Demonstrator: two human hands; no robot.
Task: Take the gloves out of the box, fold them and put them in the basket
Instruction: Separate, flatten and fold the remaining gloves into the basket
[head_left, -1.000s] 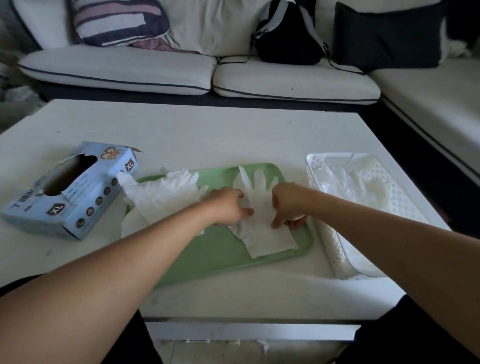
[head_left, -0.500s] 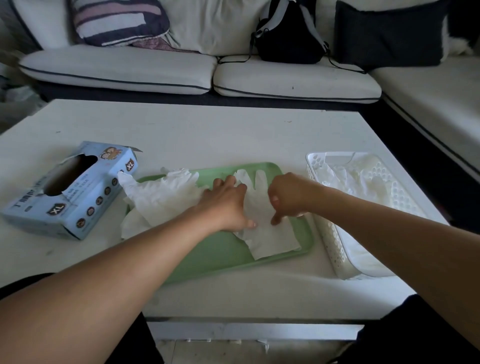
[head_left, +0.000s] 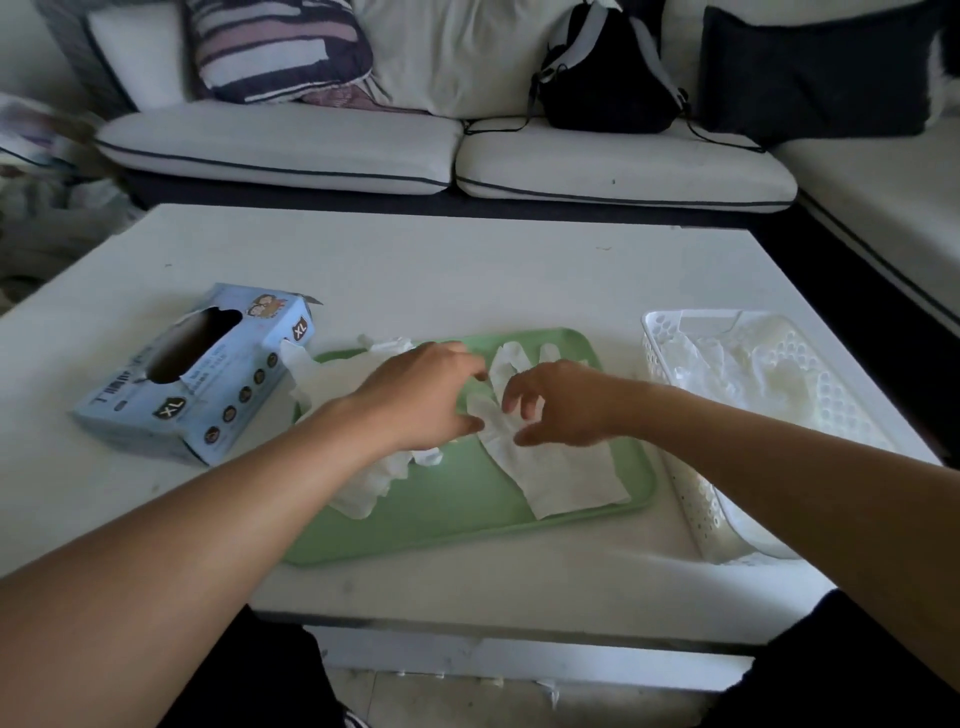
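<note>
A white table (head_left: 467, 270) carries everything, with a sofa (head_left: 363, 150) behind it. On the table sits a green tray (head_left: 467, 514), flanked by a blue box (head_left: 208, 374) on the left and a white basket (head_left: 691, 499) on the right. The basket already holds some white gloves. A loose pile (head_left: 358, 488) of gloves lies on the tray's left part, spilling toward the box.

One glove (head_left: 566, 473) lies flat on the tray's right part, its fingers pointing away and its cuff toward the person. The left hand (head_left: 421, 400) hovers over its thumb side with fingers loosely curled; whether it pinches the edge cannot be told. The right hand (head_left: 561, 405) is spread above the palm area, fingers relaxed, gripping nothing.

The step appears to be folding this glove. To do it well, smooth the sheet flat first, pin one side with the left hand, then bring the finger end over onto the cuff so edges line up before creasing.
</note>
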